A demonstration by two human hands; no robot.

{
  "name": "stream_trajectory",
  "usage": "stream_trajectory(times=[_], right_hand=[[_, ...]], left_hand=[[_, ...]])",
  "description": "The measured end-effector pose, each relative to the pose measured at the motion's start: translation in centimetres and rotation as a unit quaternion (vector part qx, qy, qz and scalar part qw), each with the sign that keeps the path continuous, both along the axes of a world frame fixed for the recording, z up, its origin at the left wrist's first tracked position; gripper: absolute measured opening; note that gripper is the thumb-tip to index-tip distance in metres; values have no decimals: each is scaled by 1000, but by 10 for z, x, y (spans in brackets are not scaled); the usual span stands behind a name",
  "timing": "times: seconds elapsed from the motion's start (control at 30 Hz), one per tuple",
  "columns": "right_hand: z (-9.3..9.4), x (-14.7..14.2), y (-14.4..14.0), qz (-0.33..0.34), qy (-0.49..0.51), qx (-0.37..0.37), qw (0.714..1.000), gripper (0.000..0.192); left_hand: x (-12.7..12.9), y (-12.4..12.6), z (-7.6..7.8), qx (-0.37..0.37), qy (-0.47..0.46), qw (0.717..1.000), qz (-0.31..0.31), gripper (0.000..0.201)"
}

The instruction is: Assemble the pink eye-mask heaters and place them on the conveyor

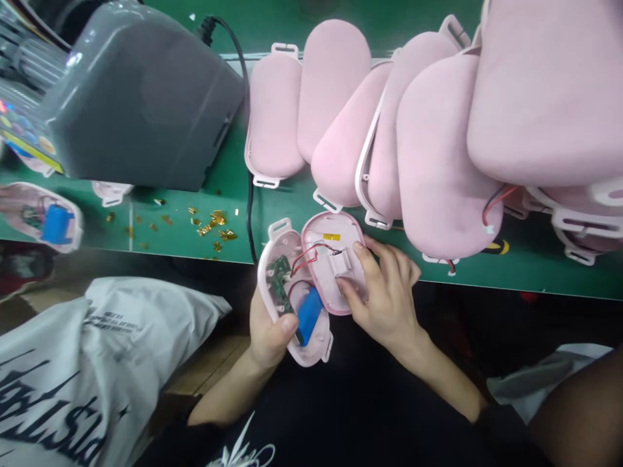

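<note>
My left hand (273, 334) grips a pink plastic housing half (264, 269), thumb over its lower rim. Inside this half are a green circuit board (281, 279) and a blue battery (310, 314). My right hand (387, 295) holds the matching pink cover (324, 279) at its right edge, inner side up. On the cover sit a small white block (340, 263), close to my right fingertips, and a strip of yellow tape (331, 237). Red and black wires (307, 259) run between the board and the white block. The two halves lie open side by side, edges overlapping.
Several pink padded covers (335, 91) crowd the back and right of the green table (195, 243). A grey machine (146, 104) stands at left, its black cable (249, 214) crossing the table. Gold tape scraps (211, 224) and another opened housing (73, 224) lie nearby. People sit on both sides.
</note>
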State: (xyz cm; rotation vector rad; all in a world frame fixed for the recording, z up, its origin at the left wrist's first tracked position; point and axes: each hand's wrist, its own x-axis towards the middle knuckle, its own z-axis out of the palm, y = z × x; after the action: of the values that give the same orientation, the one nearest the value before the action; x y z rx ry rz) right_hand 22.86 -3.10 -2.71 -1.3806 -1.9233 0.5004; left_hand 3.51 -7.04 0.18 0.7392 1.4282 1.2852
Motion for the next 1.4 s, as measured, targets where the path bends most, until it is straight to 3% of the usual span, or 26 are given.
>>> stream_trajectory(times=[0.13,0.3,0.53,0.7,0.9,1.0,1.07,1.23,1.4], right_hand=[[14,2,5,64,178,-3,982,71],[30,5,0,96,146,59,983,73],[18,-4,-18,81,170,76,979,75],[22,-5,-15,59,150,51,986,81],[55,4,12,114,39,-38,992,60],[64,7,21,133,8,-38,990,35],[64,7,23,142,17,-17,990,25],[62,3,24,127,44,2,991,45],[56,7,27,136,-3,54,989,26]], left_hand=[[10,-7,-5,51,24,998,-1,76],[16,-6,-4,78,11,996,-36,89],[16,-8,-9,81,14,995,-56,110],[18,-6,-1,105,41,991,-69,100],[20,-6,3,125,90,977,-144,98],[16,-6,0,146,96,973,-151,102],[14,-6,-1,156,74,973,-152,103],[9,-8,-1,140,82,971,-175,107],[4,-2,-7,198,93,958,-187,111]])
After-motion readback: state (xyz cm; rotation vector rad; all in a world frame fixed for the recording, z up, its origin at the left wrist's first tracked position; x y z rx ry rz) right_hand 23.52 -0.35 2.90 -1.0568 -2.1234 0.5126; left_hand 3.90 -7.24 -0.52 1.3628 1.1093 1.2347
